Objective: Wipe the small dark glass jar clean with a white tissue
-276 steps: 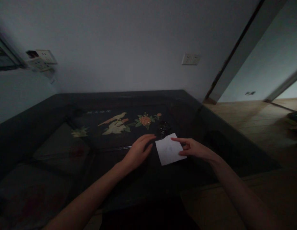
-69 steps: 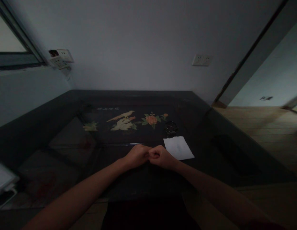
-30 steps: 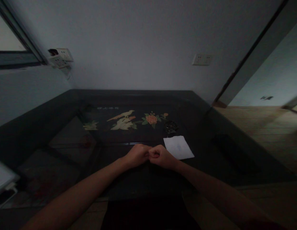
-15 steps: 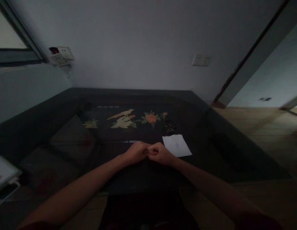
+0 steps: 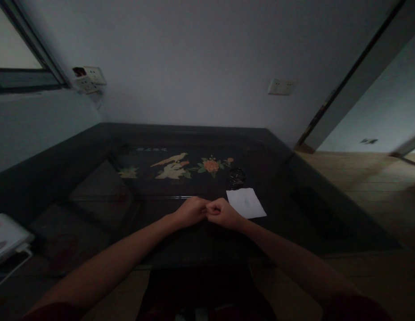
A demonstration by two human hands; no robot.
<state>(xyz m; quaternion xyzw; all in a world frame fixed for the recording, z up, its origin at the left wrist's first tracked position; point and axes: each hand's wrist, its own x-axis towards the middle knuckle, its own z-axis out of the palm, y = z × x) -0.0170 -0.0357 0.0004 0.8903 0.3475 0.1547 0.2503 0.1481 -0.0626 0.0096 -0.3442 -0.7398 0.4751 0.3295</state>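
Observation:
My left hand (image 5: 193,210) and my right hand (image 5: 223,213) meet at the near side of a dark glossy table (image 5: 180,245), knuckles touching. Both are closed with curled fingers, and no object shows in either; the inside of the left hand is hidden. Just beyond my right hand lies a white sheet of paper (image 5: 248,203) with a faint bluish mark. A small dark, shiny round thing (image 5: 237,176), perhaps glass, sits behind the paper.
Bird and flower pictures (image 5: 172,169) decorate the tabletop. A white device (image 5: 8,236) with a cable stands at the left edge. Against the wall are sockets (image 5: 281,87) and a plug block (image 5: 87,82). A dark flat shape (image 5: 319,211) lies on the right.
Both hands stay together in the same place. The view has shifted very slightly, bringing a little more of the white device in at the left.

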